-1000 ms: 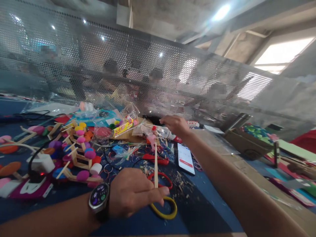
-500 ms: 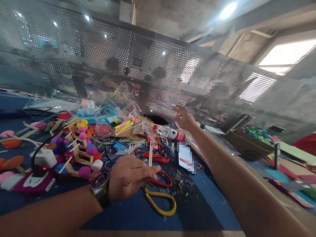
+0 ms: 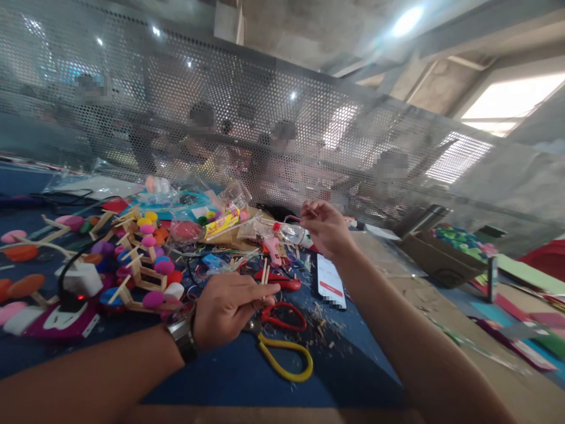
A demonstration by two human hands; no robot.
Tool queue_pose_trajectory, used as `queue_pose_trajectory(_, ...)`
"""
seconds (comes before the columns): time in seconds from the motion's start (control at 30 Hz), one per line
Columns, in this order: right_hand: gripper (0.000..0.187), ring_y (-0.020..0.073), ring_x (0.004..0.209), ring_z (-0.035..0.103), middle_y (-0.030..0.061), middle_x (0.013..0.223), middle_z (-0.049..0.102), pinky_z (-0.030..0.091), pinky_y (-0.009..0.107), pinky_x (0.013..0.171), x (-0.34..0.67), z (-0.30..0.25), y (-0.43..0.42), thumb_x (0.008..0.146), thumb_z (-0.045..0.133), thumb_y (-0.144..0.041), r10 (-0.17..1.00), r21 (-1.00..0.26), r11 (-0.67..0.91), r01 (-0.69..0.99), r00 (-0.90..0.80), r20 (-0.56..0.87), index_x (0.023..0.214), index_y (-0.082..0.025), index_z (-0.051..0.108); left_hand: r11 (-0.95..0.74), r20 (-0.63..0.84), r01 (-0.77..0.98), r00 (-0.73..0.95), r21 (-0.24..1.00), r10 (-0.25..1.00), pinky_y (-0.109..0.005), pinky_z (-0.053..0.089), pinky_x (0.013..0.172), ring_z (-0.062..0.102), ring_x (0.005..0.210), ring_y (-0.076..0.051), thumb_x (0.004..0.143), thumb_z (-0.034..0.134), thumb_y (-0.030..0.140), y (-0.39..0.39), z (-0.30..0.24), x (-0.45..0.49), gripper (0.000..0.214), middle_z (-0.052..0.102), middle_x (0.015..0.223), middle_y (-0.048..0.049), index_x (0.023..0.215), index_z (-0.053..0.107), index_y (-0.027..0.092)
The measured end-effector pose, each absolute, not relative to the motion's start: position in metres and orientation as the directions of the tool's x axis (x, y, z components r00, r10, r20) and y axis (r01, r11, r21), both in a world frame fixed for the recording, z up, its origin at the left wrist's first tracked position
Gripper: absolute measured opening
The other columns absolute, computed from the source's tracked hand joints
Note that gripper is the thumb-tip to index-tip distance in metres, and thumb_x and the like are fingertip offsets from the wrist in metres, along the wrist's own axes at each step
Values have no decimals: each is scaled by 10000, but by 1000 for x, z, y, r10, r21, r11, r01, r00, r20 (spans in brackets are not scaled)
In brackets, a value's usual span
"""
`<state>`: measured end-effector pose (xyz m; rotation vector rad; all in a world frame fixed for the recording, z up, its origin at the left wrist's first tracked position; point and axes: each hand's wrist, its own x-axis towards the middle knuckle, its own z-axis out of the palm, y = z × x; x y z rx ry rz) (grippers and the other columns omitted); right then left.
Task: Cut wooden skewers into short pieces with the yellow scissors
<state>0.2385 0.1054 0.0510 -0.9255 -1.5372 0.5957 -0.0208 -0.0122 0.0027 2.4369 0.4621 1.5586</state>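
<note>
Above the blue counter (image 3: 220, 380), the left hand (image 3: 227, 309) held slender wooden sticks (image 3: 265, 272). The sticks were pale, straight and narrow, lay side by side, and projected from between the fingers toward the far edge. The fingers of this hand were pinched on them. The right hand (image 3: 325, 227) was raised near the clear plastic bottle (image 3: 291, 234), its fingers curled. A thin pinkish strand (image 3: 292, 219) showed beside the fingertips; whether they gripped it could not be determined.

A watch (image 3: 182, 333) with a dark strap encircled the left wrist. Just beside the left hand lay scissors (image 3: 274, 362) with one red and one yellow rounded handle loop. Fine wood scraps (image 3: 324, 328) were scattered to their right. A flat, rectangular phone (image 3: 331, 282) lay below the right hand with its screen lit.

On the left side, angular wooden frames (image 3: 135, 265) carried smooth, round discs (image 3: 164, 267) in several bright colors. A grey panel (image 3: 247, 135), perforated with small round holes, stood behind the counter.
</note>
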Motion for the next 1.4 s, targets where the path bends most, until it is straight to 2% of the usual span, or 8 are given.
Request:
queue_pose_trajectory(0.03, 294, 131, 798, 592, -23, 865, 583, 490, 252, 669, 229, 50, 90, 554, 690, -124, 826, -816, 558, 149, -10, 563, 730, -241, 486, -927, 839, 147, 395, 344, 374, -237, 511, 680, 701, 718, -123, 943, 583, 131, -12, 3, -21, 241, 781, 819, -5, 1149, 690, 198)
queue_pose_trajectory(0.1, 355, 118, 817, 566, -31, 842, 559, 458, 232, 680, 211, 51, 60, 508, 683, -12, 868, -858, 478, -189, -49, 494, 666, -221, 443, -926, 836, 148, 398, 348, 378, -236, 513, 682, 699, 714, -122, 936, 587, 120, -12, 2, -21, 247, 778, 808, -3, 1146, 693, 197)
queue_pose_trajectory(0.17, 382, 115, 829, 551, -34, 837, 544, 433, 223, 665, 197, 55, 33, 485, 644, 54, 901, -863, 365, -349, -102, 422, 632, -206, 406, -927, 839, 145, 394, 346, 375, -236, 517, 684, 698, 712, -123, 932, 589, 111, -12, 3, -21, 253, 778, 806, -3, 1145, 695, 197)
queue_pose_trajectory(0.5, 462, 105, 764, 510, -38, 780, 469, 372, 206, 559, 177, 63, -14, 465, 607, 83, 920, -801, 165, -576, -202, 335, 630, -194, 275, -926, 840, 157, 389, 345, 379, -222, 507, 625, 685, 667, -116, 935, 567, 97, -13, 3, -20, 319, 769, 787, -7, 1196, 698, 225)
queue_pose_trajectory(0.7, 448, 159, 795, 552, -22, 792, 460, 454, 262, 581, 182, 52, -18, 571, 691, -29, 869, -839, 265, -475, -259, 422, 679, -239, 311, -913, 824, 172, 395, 369, 407, -198, 483, 579, 662, 625, -105, 946, 591, 163, -13, 3, -20, 276, 743, 750, -7, 1177, 717, 246)
queue_pose_trajectory(0.87, 506, 145, 726, 540, -20, 791, 512, 409, 234, 507, 172, 38, -21, 567, 838, -98, 869, -864, 250, -437, -291, 399, 651, -237, 359, -909, 808, 193, 417, 370, 417, -196, 466, 570, 648, 623, -109, 962, 575, 207, -13, 6, -20, 227, 732, 733, -19, 1116, 743, 209)
queue_pose_trajectory(1.13, 370, 129, 710, 472, -24, 755, 535, 372, 244, 607, 160, 21, -13, 562, 609, 20, 881, -855, 346, -385, -181, 438, 576, -195, 309, -910, 816, 192, 403, 367, 414, -196, 467, 581, 638, 607, -103, 957, 593, 205, -12, 6, -18, 170, 723, 705, -17, 1023, 746, 168)
queue_pose_trajectory(1.4, 252, 197, 872, 601, 8, 797, 600, 464, 360, 795, 167, 21, -12, 631, 511, 17, 744, -739, 666, 103, -159, 649, 633, -232, 470, -896, 803, 221, 399, 384, 442, -209, 508, 596, 672, 613, -115, 970, 574, 240, -11, 6, -19, 197, 737, 705, -24, 1019, 758, 188)
